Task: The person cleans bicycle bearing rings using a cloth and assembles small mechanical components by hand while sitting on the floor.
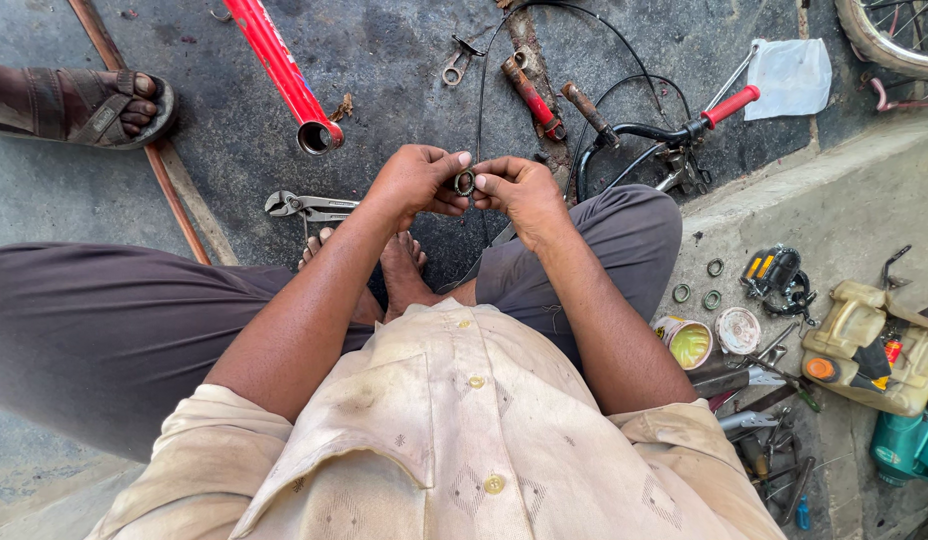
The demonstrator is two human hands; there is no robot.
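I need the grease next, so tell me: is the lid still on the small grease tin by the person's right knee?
No. The small grease tin stands open showing yellow-green grease, and its round lid lies beside it on the ground.

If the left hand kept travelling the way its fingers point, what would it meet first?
The left hand points rightward across the body, pinching a small metal ring. Straight on, it would meet the fingertips of the right hand, which already hold the ring's other side.
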